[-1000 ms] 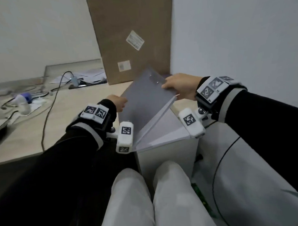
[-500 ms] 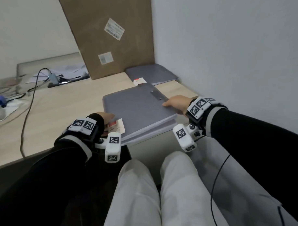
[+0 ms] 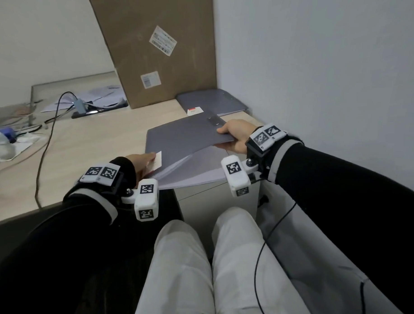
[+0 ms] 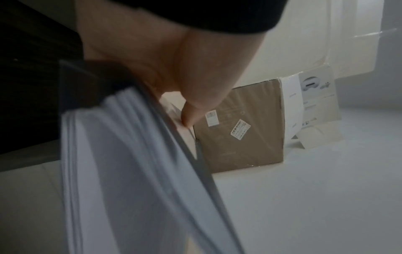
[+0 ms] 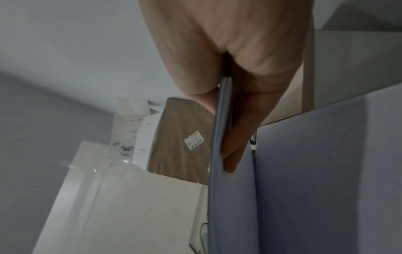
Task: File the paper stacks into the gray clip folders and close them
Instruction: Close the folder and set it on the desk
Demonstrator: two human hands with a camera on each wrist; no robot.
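Here, a gray clip folder (image 3: 189,138) lies at the desk's (image 3: 88,147) near right corner, its front cover lifted off the paper stack (image 3: 197,173) inside. The right hand (image 3: 235,137) pinches the cover's right edge, thumb on top and fingers beneath; the left hand (image 3: 143,163) grips the folder's left edge, thumb against a small white label (image 3: 157,161). The step in hand looks like closing: the cover needs lowering flat onto the sheets, with the right fingers slipped out first. Behind the folder lies a second gray folder (image 3: 211,101) with a small red-and-white box (image 3: 194,110) just beside it; farther back a cardboard box (image 3: 155,48) leans on the wall, and cables (image 3: 45,139) trail well off to the folder's left. Nothing blocks the cover.
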